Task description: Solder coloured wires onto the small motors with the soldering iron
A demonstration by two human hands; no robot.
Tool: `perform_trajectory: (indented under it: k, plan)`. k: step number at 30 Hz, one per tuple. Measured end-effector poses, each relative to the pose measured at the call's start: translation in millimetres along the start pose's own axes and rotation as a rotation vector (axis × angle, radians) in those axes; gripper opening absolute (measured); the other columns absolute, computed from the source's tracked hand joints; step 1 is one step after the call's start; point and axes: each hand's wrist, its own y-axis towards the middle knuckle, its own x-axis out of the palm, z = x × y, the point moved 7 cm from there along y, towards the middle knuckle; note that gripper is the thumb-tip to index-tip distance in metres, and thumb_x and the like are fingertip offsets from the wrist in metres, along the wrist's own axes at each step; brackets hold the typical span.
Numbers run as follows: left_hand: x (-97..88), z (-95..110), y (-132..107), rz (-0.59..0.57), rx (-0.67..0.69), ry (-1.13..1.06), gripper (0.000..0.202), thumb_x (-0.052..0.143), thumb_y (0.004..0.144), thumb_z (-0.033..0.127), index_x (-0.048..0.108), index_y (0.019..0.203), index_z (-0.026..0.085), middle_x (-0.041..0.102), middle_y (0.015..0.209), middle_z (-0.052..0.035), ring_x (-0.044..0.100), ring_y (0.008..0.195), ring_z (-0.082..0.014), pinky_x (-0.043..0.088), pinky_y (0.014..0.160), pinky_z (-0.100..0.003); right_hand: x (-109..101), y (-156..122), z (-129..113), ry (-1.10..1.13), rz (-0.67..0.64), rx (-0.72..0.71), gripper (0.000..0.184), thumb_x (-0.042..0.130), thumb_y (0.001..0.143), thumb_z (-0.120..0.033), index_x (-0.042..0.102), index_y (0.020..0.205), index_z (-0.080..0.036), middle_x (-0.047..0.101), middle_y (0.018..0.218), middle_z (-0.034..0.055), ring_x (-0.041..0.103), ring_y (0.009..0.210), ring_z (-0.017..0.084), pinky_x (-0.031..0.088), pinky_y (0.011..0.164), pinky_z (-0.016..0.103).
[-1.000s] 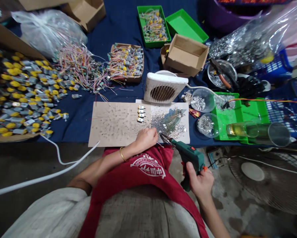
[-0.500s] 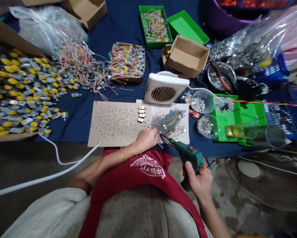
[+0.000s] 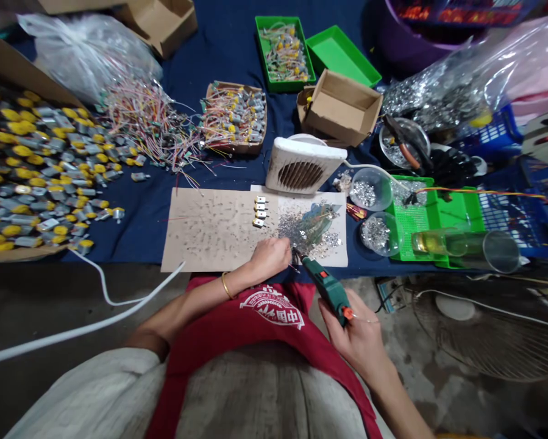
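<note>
The right hand (image 3: 356, 332) is closed firmly around the body of a green soldering gun (image 3: 325, 285), which angles toward the far left. A thin wire (image 3: 364, 319) crosses the hand's fingers near the gun's orange end. The gun's metal tip (image 3: 296, 253) sits at the near edge of a cardboard sheet (image 3: 209, 231), just beside the left hand (image 3: 270, 257).

The left hand rests on that sheet with its fingers curled inward; they hide whatever may lie under them, so I cannot tell whether it has hold of anything. A gold bangle (image 3: 225, 285) circles the left wrist.

Just far of the left hand, four small parts (image 3: 259, 211) stand in a short column on the sheet. To their right lies a heap of silver scraps (image 3: 303, 228). A white extractor fan (image 3: 300, 166) stands beyond the sheet.

Farther left, loose motors (image 3: 40, 164) and tangled wires (image 3: 150, 125) spread across a blue cloth (image 3: 186, 55), and a tray of wired motors (image 3: 234, 119) sits beyond. To the right are two clear bowls of silver scraps (image 3: 369, 189), a green perforated tray (image 3: 427, 213) and pliers (image 3: 404, 143).
</note>
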Motion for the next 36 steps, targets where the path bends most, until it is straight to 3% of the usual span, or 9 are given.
perform_trajectory:
  k: [6, 12, 17, 23, 32, 36]
  plan:
    - [-1.1, -0.2, -0.6, 0.007, 0.011, -0.007, 0.024, 0.047, 0.095, 0.02, 0.071, 0.096, 0.014, 0.075, 0.09, -0.0138, 0.071, 0.085, -0.0262, 0.054, 0.08, -0.036, -9.7, -0.8, 5.8, -0.032, 0.112, 0.017, 0.018, 0.059, 0.098, -0.03, 0.064, 0.084, -0.021, 0.065, 0.07, 0.0017, 0.063, 0.059, 0.015, 0.05, 0.059, 0.025]
    - [-0.7, -0.2, 0.0, 0.014, 0.005, -0.008, 0.024, 0.047, 0.094, 0.019, 0.071, 0.095, 0.015, 0.075, 0.092, -0.0139, 0.071, 0.085, -0.0261, 0.054, 0.08, -0.036, -3.3, -4.6, 7.0, 0.007, 0.08, 0.016, 0.018, 0.058, 0.098, -0.035, 0.069, 0.097, -0.021, 0.072, 0.081, 0.0059, 0.07, 0.071, 0.02, 0.054, 0.065, 0.028]
    - [-1.3, 0.3, -0.4, 0.018, 0.019, -0.02, 0.024, 0.048, 0.094, 0.02, 0.071, 0.095, 0.014, 0.075, 0.09, -0.0139, 0.07, 0.083, -0.0257, 0.054, 0.081, -0.037, -13.0, -9.4, 19.0, 0.033, 0.134, 0.149, 0.035, 0.058, 0.097, -0.043, 0.065, 0.069, -0.023, 0.064, 0.058, 0.0027, 0.063, 0.053, 0.017, 0.051, 0.055, 0.027]
    - [-3.2, -0.3, -0.7, 0.007, -0.001, -0.049, 0.021, 0.049, 0.094, 0.019, 0.07, 0.093, 0.015, 0.074, 0.086, -0.012, 0.069, 0.082, -0.0246, 0.054, 0.08, -0.037, -18.1, -19.0, 29.7, 0.042, 0.142, 0.296, 0.055, 0.053, 0.095, -0.061, 0.06, 0.055, -0.024, 0.056, 0.046, 0.003, 0.058, 0.045, 0.018, 0.047, 0.048, 0.028]
    - [-2.9, -0.9, 1.0, -0.004, -0.003, -0.066, 0.019, 0.051, 0.092, 0.017, 0.07, 0.09, 0.015, 0.075, 0.086, -0.0103, 0.07, 0.082, -0.0241, 0.053, 0.081, -0.036, -20.0, -31.1, 40.7, 0.049, 0.232, 0.327, 0.054, 0.056, 0.096, -0.056, 0.062, 0.054, -0.023, 0.061, 0.049, 0.0033, 0.061, 0.047, 0.018, 0.048, 0.053, 0.029]
    - [-3.0, -1.1, 1.3, -0.007, -0.006, -0.066, 0.02, 0.051, 0.092, 0.017, 0.071, 0.091, 0.015, 0.076, 0.088, -0.01, 0.07, 0.084, -0.0243, 0.053, 0.08, -0.035, -18.1, -34.1, 46.5, 0.06, 0.212, 0.38, 0.059, 0.054, 0.095, -0.063, 0.061, 0.052, -0.024, 0.06, 0.047, 0.0031, 0.059, 0.044, 0.018, 0.048, 0.05, 0.029]
